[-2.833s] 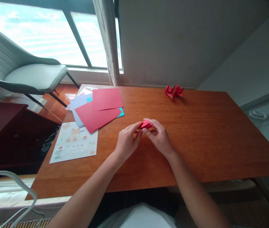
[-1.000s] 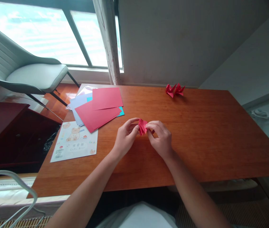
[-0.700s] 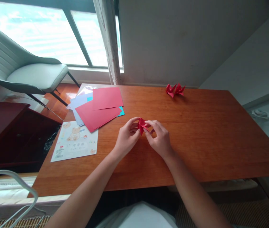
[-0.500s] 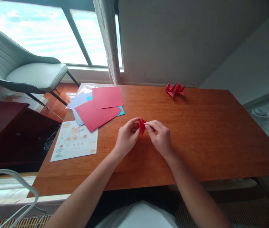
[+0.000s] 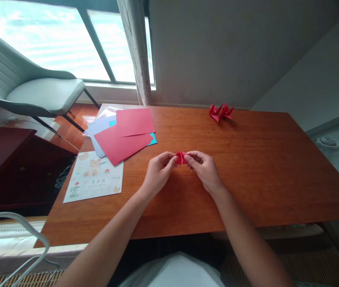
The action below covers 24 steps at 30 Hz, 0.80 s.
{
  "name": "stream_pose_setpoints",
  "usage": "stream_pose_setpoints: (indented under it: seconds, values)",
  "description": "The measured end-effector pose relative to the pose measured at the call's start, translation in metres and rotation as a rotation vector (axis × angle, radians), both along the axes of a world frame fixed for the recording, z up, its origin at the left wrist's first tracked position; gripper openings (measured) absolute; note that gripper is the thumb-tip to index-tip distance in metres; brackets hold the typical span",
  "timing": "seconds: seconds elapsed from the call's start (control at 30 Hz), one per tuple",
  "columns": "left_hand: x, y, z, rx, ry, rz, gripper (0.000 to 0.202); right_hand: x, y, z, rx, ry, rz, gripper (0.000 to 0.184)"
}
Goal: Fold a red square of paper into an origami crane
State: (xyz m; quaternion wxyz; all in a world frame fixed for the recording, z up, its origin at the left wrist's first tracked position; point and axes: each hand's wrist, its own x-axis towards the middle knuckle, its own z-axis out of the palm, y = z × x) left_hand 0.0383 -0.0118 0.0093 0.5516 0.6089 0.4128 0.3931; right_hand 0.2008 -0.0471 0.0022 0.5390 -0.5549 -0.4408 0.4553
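Observation:
A small piece of folded red paper (image 5: 181,157) is held between my two hands, above the middle of the wooden table (image 5: 262,171). My left hand (image 5: 161,169) pinches its left side between thumb and fingers. On the opposite side, my right hand (image 5: 203,168) grips it the same way, thumb towards me. The fingertips cover both ends of the paper, so only its creased centre shows. Two finished-looking red origami figures (image 5: 221,112) stand close together near the table's far edge.
Red paper sheets (image 5: 135,122) lie overlapping at the table's left, over pale and blue sheets. Nearer me is a white sheet with printed bears (image 5: 93,179). A grey chair (image 5: 46,93) stands beyond the left edge. A white cable (image 5: 22,225) loops at lower left.
The folded red paper has turned from upright to a wider, lower shape. My right hand has shifted its grip, and both thumbs now press on the near side.

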Motion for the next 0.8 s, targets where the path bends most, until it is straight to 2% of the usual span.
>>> stream_pose_setpoints:
  seconds: [0.17,0.27,0.4,0.53,0.8]
  values:
    - [0.0,0.0,-0.004,0.035,0.021,-0.012,0.023,0.0,0.0,-0.002,0.032,-0.087,0.03,0.026]
    - [-0.001,0.0,0.0,-0.006,0.017,-0.041,0.026,0.002,-0.001,0.0,0.02,-0.05,0.031,0.024]
    - [-0.005,0.003,0.01,-0.198,-0.118,-0.116,0.031,0.007,-0.001,0.004,-0.028,0.214,0.097,0.031]
    - [-0.007,0.004,0.015,-0.307,-0.238,-0.162,0.031,0.012,-0.001,0.006,-0.097,0.479,0.147,0.031]
    - [-0.008,0.004,0.015,-0.403,-0.372,-0.188,0.031,0.013,-0.001,0.008,-0.148,0.694,0.165,0.03]
